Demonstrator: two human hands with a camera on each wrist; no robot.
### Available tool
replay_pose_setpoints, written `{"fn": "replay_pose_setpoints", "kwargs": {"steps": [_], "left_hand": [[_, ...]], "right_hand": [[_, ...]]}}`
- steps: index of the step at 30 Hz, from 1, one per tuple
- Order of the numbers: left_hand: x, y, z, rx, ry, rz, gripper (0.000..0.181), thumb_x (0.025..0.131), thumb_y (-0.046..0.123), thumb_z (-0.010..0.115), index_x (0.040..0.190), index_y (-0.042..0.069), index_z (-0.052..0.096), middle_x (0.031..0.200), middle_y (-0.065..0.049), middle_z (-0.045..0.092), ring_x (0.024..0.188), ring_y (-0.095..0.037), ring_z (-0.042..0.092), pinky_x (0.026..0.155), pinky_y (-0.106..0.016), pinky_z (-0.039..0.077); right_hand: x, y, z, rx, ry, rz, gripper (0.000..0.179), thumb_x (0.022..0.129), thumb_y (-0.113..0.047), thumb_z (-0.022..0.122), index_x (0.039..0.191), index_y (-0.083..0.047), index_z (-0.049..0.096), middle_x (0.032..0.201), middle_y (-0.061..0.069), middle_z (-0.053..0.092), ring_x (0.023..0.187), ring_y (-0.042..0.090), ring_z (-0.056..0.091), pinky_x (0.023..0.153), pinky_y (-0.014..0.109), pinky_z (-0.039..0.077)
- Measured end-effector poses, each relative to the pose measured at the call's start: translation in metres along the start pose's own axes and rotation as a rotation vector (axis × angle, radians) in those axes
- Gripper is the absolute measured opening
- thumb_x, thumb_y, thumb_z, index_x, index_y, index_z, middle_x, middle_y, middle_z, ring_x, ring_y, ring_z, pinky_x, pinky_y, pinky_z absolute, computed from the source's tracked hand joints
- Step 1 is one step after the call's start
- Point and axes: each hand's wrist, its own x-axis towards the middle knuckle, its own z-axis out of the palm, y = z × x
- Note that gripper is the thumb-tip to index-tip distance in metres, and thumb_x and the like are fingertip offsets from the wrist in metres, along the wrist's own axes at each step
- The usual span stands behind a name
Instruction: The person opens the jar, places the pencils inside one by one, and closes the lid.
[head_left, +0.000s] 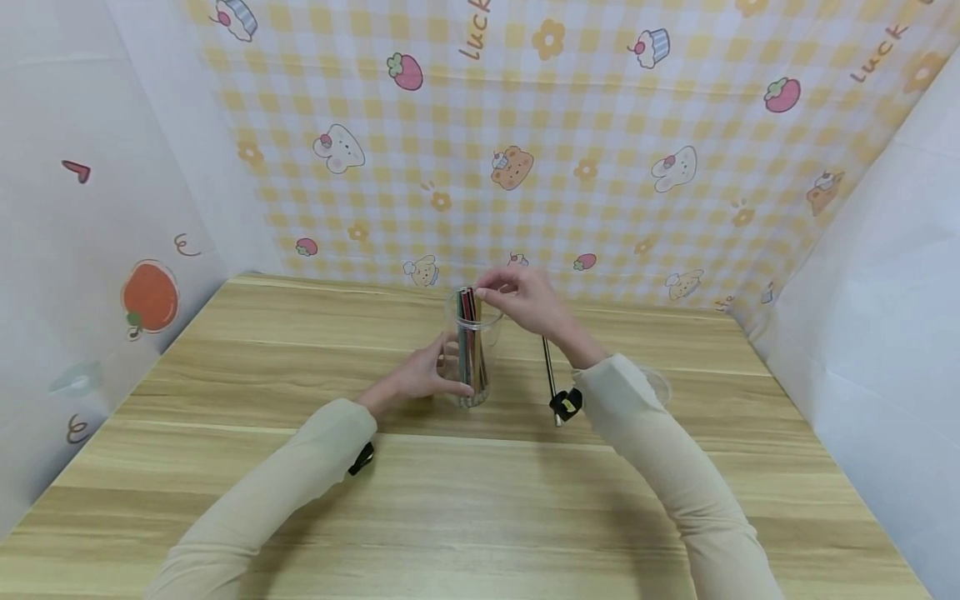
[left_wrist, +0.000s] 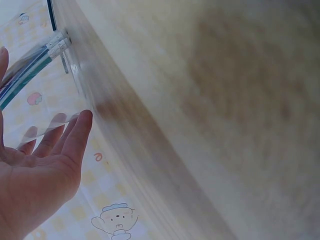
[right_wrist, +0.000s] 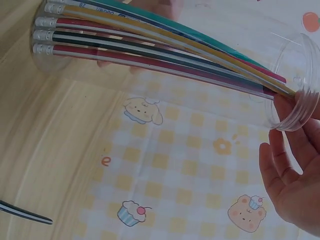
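Note:
A tall clear plastic jar (head_left: 492, 337) stands upright towards the back of the table, holding several pencils (head_left: 467, 350). My left hand (head_left: 417, 373) grips its lower left side, thumb in front and fingers behind. At the mouth, my right hand (head_left: 528, 302) pinches the top of a yellow pencil (right_wrist: 200, 50) between thumb and fingers. That pencil leans inside the jar, its eraser end near the bottom. Red, dark and green pencils lie beside it, also eraser end down. In the left wrist view, the curved fingers of the left hand (left_wrist: 45, 172) show against the clear wall.
A single dark striped pencil (head_left: 549, 367) lies on the table right of the jar, partly behind the right wrist's black camera (head_left: 566, 404). Beyond the right sleeve is a clear round lid (head_left: 660, 386). A checked cloth (head_left: 480, 208) hangs behind the wooden table (head_left: 465, 517).

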Motion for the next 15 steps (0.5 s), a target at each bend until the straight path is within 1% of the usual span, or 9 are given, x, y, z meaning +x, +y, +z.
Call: {"fn": "replay_pose_setpoints", "kwargs": {"steps": [6, 7, 9, 14, 15], "left_hand": [[0.0, 0.001, 0.0, -0.004, 0.001, -0.003, 0.081, 0.066, 0.023, 0.078, 0.131, 0.017, 0.03, 0.126, -0.015, 0.043, 0.113, -0.028, 0.041, 0.095, -0.042, 0.032], [0.0, 0.001, 0.0, -0.004, 0.0, 0.0, 0.081, 0.066, 0.023, 0.078, 0.131, 0.016, 0.03, 0.126, -0.015, 0.043, 0.113, -0.028, 0.041, 0.095, -0.042, 0.032], [-0.001, 0.001, 0.0, -0.005, 0.001, -0.001, 0.08, 0.067, 0.023, 0.078, 0.13, 0.015, 0.03, 0.126, -0.015, 0.043, 0.113, -0.028, 0.041, 0.095, -0.042, 0.032], [0.0, 0.0, 0.0, 0.0, 0.007, -0.006, 0.08, 0.067, 0.022, 0.078, 0.13, 0.015, 0.029, 0.126, -0.014, 0.044, 0.113, -0.027, 0.042, 0.095, -0.041, 0.033], [0.001, 0.0, 0.0, 0.001, 0.008, -0.006, 0.08, 0.067, 0.022, 0.078, 0.131, 0.015, 0.029, 0.126, -0.014, 0.044, 0.112, -0.026, 0.042, 0.095, -0.04, 0.033]], "right_hand": [[-0.001, 0.0, 0.001, -0.004, -0.002, -0.063, 0.011, 0.083, -0.011, 0.061, 0.089, -0.003, 0.068, 0.093, 0.004, 0.057, 0.088, 0.018, 0.049, 0.074, 0.03, 0.046], [-0.001, 0.0, 0.001, 0.0, -0.002, -0.062, 0.012, 0.083, -0.01, 0.061, 0.089, -0.002, 0.068, 0.093, 0.006, 0.056, 0.089, 0.02, 0.048, 0.074, 0.031, 0.046], [-0.004, -0.009, -0.001, 0.014, 0.001, -0.049, 0.013, 0.083, -0.007, 0.06, 0.091, 0.002, 0.066, 0.094, 0.011, 0.054, 0.09, 0.023, 0.047, 0.075, 0.033, 0.045], [-0.004, -0.005, -0.001, 0.039, 0.048, -0.041, 0.013, 0.083, -0.004, 0.059, 0.094, 0.001, 0.065, 0.096, 0.008, 0.053, 0.09, 0.021, 0.047, 0.074, 0.028, 0.047], [-0.003, 0.001, -0.001, 0.043, 0.063, -0.044, 0.014, 0.082, -0.005, 0.06, 0.094, -0.001, 0.065, 0.096, 0.006, 0.053, 0.089, 0.019, 0.047, 0.073, 0.027, 0.048]]}}
